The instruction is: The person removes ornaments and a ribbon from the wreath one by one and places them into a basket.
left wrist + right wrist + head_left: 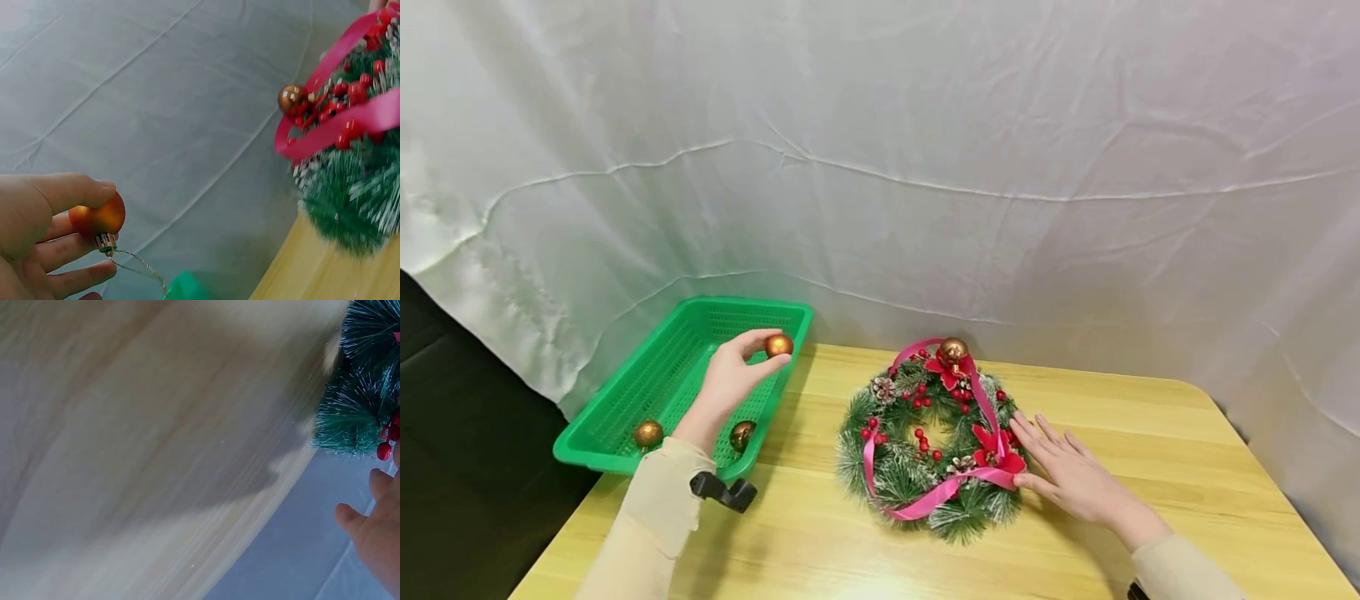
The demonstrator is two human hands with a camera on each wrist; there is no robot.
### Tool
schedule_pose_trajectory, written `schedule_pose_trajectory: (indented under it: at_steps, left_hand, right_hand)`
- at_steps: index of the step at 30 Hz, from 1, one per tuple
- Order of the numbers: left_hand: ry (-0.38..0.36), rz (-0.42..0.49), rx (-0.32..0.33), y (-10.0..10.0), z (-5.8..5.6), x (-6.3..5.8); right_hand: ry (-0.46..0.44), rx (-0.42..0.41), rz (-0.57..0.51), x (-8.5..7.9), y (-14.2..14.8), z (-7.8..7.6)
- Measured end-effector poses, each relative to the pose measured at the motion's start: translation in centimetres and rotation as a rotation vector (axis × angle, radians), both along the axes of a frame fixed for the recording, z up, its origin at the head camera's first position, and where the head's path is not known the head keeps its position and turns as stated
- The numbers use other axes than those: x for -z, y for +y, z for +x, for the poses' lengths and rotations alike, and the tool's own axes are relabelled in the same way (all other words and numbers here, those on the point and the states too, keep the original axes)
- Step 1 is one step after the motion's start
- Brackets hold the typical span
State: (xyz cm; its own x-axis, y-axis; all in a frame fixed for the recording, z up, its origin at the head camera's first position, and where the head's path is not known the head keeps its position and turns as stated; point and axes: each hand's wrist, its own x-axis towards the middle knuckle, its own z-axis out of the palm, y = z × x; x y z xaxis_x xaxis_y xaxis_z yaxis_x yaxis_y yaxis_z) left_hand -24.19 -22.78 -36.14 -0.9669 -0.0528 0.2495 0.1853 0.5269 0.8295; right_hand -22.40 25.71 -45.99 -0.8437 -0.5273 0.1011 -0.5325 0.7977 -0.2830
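My left hand pinches a matte copper-orange bauble between thumb and fingers, above the right side of a green basket. In the left wrist view a thin string loop hangs from the cap of that bauble. A Christmas wreath lies on the table, with a pink ribbon, red flowers, berries and pine cones. One shiny copper bauble sits at the wreath's far edge. With fingers extended, my right hand rests at the wreath's right side.
Two more baubles lie in the basket: a glittery gold one at the near left and a shiny dark one at the right. A pale cloth hangs behind the wooden table. Something black stands at far left.
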Motion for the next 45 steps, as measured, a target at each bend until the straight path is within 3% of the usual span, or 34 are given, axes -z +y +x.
schedule_pose_trajectory:
  at_steps: [15, 23, 32, 45]
  left_hand:
    - [-0.019, -0.057, -0.083, -4.9, 1.2, -0.1]
    - [-0.101, -0.105, -0.066, -7.0, 2.4, 1.5]
    - [-0.155, -0.220, -0.048, -8.2, 2.6, 3.3]
    - [-0.202, -0.188, -0.016, -9.0, 3.0, 4.2]
  right_hand:
    - [0.002, 0.005, -0.001, 0.3, 0.2, -0.1]
    - [-0.007, 0.002, -0.014, 0.3, 0.2, -0.1]
    - [-0.002, -0.002, -0.014, 0.3, 0.2, 0.0]
    - [0.003, -0.004, -0.008, 0.2, 0.2, 0.0]
